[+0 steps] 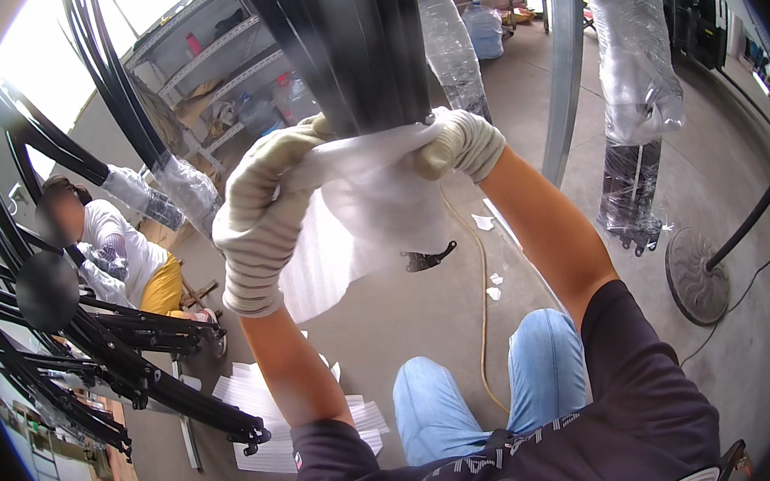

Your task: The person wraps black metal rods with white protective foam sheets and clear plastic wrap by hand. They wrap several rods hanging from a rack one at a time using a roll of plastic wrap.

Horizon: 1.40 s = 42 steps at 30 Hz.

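Note:
A bundle of long black metal bars (pixel 341 52) hangs down in front of me. White foam sheet (pixel 382 209) wraps around its lower part, and a loose flap hangs to the left. My left hand (pixel 264 214), in a striped work glove, is closed on the sheet's upper edge at the bundle's left side. At the right side my right hand (pixel 461 147), gloved too, has its fingers curled on the sheet against the bars. Below the foam pokes out a small black end fitting (pixel 430 258).
More black bars (pixel 196 381) crowd the left, where a person in a white shirt (pixel 125 249) crouches. Plastic-wrapped bundles (pixel 630 63) hang at the right beside a metal post (pixel 562 69) and a round base (pixel 698 277). Foam sheets (pixel 258 407) and a hose (pixel 485 342) lie on the floor.

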Tool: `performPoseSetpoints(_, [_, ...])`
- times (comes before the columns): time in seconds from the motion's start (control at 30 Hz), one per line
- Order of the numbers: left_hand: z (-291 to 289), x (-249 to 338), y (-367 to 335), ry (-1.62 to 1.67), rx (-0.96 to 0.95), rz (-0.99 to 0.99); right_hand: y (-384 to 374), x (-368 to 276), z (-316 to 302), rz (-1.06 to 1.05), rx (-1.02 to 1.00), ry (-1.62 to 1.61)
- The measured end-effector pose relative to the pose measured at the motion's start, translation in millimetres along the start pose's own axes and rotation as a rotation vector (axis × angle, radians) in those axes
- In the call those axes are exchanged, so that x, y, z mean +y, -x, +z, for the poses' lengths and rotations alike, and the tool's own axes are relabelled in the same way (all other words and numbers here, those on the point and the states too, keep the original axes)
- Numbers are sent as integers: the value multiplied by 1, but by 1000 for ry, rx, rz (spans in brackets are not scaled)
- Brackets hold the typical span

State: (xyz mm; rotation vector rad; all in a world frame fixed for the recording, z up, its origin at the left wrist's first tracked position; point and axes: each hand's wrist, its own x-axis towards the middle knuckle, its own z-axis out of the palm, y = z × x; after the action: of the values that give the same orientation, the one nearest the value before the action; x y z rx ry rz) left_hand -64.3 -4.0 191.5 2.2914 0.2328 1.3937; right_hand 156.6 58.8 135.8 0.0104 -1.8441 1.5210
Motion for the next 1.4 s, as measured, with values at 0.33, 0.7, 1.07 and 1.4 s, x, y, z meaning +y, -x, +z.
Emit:
performPoseSetpoints(0.33, [-18,12,28,137,161,-241,-12,-19,35,-201,35,-102])
performPoseSetpoints(0.7, [32,-127,-6,-275,83,-221,-2,-40,63,223,416,738])
performPoseSetpoints(1.07, [93,-49,-60,322,-148,-279,42,-64,123,-93,786,1302])
performPoseSetpoints(1.4, [109,-31,-96,384,-481,-226,78,-81,108,-177,901,324])
